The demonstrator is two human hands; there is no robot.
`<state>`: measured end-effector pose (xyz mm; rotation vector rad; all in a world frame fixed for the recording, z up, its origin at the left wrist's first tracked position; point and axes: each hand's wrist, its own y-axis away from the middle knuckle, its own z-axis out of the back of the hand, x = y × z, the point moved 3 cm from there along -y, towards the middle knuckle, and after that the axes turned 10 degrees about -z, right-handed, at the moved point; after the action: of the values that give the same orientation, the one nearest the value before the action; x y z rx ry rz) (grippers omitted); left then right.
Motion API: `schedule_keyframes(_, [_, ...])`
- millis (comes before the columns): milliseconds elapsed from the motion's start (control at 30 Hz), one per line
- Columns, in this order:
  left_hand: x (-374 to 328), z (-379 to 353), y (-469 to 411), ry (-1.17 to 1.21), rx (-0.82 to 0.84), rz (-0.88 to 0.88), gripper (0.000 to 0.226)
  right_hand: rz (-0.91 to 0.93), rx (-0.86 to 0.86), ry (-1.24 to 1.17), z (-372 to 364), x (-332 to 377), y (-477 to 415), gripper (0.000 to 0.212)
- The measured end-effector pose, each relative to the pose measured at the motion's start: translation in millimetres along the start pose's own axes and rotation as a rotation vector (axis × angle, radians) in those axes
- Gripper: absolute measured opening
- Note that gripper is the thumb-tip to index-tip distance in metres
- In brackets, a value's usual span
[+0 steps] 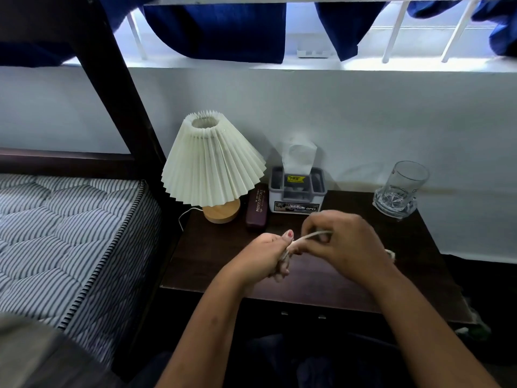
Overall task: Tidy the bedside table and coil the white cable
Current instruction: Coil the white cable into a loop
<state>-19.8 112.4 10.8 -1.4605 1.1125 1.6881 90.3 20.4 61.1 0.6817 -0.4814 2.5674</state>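
Head view shows you well into the coiling, as far as I can judge: your left hand (267, 254) is clenched around a small bundle of the white cable (310, 236), and your right hand (340, 242) pinches a taut stretch of it just beside the left thumb, both held over the middle of the table (218, 264). A short end of the same cord seems to peek out past your right wrist near the table's right side, so some length is probably left to wind; how many loops are already gathered is hidden inside your fist. The tidying looks largely done, since the other things stand in a row along the wall. The lamp (213, 166) has a stiff, pleated cream shade on a smooth rounded wooden base, with its own thin cord trailing off the left edge. Just beside it lies a dark maroon glasses case (257, 210), long, rounded and matte. Next comes a grey plastic tissue box (297, 189) with a soft tissue standing up from it. Well apart, at the far right corner, sits a clear, thick-bottomed glass (400, 189). The cable itself looks braided and limp, and the table is dark wood grain.
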Motion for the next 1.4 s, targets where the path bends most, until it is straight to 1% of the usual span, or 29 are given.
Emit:
schedule_keyframes(100, [-9,-3,2,0.202,0.095,-0.024,0.059,-0.053,-0.093,-0.267,9,-13,-6,0.015])
schedule_keyframes(167, [-17,-4,5,0.326,0.152,-0.057,0.059,-0.069,-0.11,-0.361,5,-15,-8,0.005])
schedule_keyframes(233, [-22,-4,7,0.452,0.157,-0.094,0.058,-0.112,-0.105,-0.392,-2,-17,-10,0.009])
schedule_keyframes(300, [-25,-2,6,0.581,0.127,-0.133,0.058,-0.19,-0.079,-0.408,-10,-19,-11,0.015])
schedule_keyframes(367, [-27,0,7,0.679,0.087,-0.167,0.058,-0.288,-0.036,-0.49,-19,-18,-11,0.019])
schedule_keyframes(467, [-28,1,6,0.769,0.001,-0.204,0.057,-0.444,0.044,-0.79,-33,-9,-9,0.023])
schedule_keyframes(567, [-27,2,4,0.824,-0.099,-0.221,0.054,-0.553,0.154,-1.178,-41,4,-5,0.021])
schedule_keyframes(600, [-27,3,3,0.841,-0.134,-0.217,0.053,-0.586,0.171,-1.251,-43,7,-5,0.02])
schedule_keyframes(667, [-24,3,0,0.865,-0.2,-0.189,0.053,-0.641,0.176,-1.245,-45,7,-3,0.018])
schedule_keyframes(767, [-18,1,-4,0.852,-0.296,-0.137,0.052,-0.729,0.25,-1.115,-45,1,-1,0.017])
schedule_keyframes(800, [-16,1,-5,0.833,-0.338,-0.13,0.05,-0.756,0.3,-1.112,-45,0,0,0.021])
schedule_keyframes(833, [-14,2,-5,0.809,-0.382,-0.124,0.048,-0.772,0.351,-1.122,-45,-2,0,0.032])
schedule_keyframes(867, [-12,3,-6,0.784,-0.424,-0.117,0.047,-0.774,0.387,-1.129,-44,-3,0,0.043])
schedule_keyframes(900, [-11,4,-6,0.763,-0.46,-0.11,0.047,-0.754,0.405,-1.114,-44,-3,-1,0.049])
schedule_keyframes(933, [-9,4,-7,0.748,-0.488,-0.102,0.046,-0.716,0.41,-1.086,-45,-3,-1,0.048])
schedule_keyframes(1033, [-7,4,-7,0.681,-0.534,-0.081,0.048,-0.644,0.351,-1.075,-46,0,0,0.024])
schedule_keyframes(1133, [-4,2,-9,0.605,-0.56,-0.072,0.049,-0.643,0.319,-1.129,-46,1,0,0.018])
schedule_keyframes(1267, [-4,-2,-10,0.556,-0.548,-0.104,0.05,-0.659,0.3,-1.088,-46,4,-2,0.017])
schedule_keyframes(1333, [-6,-4,-10,0.498,-0.474,-0.137,0.05,-0.655,0.297,-1.06,-46,3,-2,0.019])
schedule_keyframes(1400, [-9,-6,-8,0.379,-0.372,-0.191,0.045,-0.635,0.314,-1.05,-45,3,-2,0.021])
